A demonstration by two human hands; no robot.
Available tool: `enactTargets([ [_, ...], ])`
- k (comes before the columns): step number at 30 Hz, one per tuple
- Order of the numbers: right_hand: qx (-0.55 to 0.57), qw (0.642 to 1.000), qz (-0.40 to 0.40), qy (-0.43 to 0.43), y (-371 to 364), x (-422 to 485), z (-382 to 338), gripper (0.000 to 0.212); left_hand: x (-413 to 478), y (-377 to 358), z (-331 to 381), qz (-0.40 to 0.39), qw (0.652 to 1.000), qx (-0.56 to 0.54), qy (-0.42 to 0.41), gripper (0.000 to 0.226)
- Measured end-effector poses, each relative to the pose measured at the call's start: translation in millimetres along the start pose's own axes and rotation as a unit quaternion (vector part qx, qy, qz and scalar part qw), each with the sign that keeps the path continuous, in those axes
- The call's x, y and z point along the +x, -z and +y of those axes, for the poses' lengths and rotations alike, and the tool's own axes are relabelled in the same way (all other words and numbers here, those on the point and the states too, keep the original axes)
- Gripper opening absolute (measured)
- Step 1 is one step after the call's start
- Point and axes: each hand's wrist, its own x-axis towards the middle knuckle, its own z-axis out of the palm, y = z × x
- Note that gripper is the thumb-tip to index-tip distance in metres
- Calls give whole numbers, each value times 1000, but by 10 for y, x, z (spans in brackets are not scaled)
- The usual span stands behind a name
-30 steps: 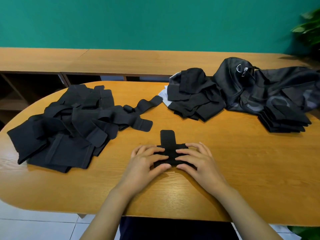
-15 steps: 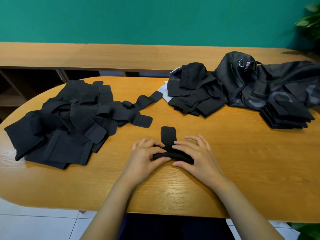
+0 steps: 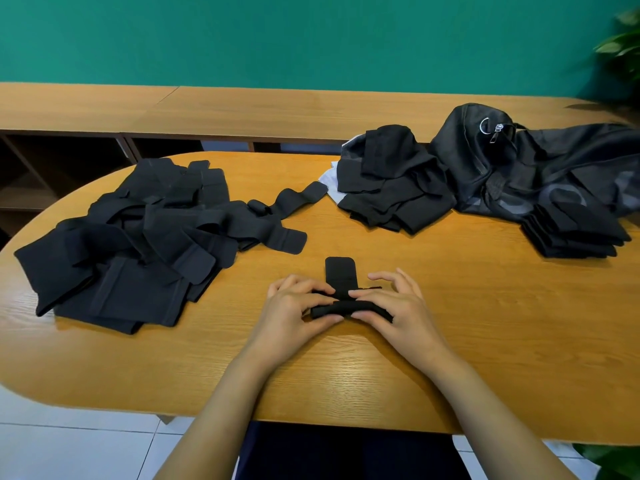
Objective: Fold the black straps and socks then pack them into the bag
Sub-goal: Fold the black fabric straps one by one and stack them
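The person's two forearms are bare along the whole of their visible length, slim and smooth. The left hand point(image 3: 294, 308) and right hand point(image 3: 393, 303) are uncovered too, with slender fingers and short, plain nails. Lower down, between the two arms, a stretch of dark navy clothing point(image 3: 346, 452) shows across the lap, plain and unpatterned; whether it is trousers, a skirt or a long top I cannot tell.
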Motion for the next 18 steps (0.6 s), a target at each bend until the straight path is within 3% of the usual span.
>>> enactTargets([
  [7,-13,1000,9,-2,15,-6,-12,49,-18,-8,-16,22,1000,14,4,38],
  [18,6,999,19,-26,12,-9,4,31,-16,-6,-22,14,1000,-19,20,36],
])
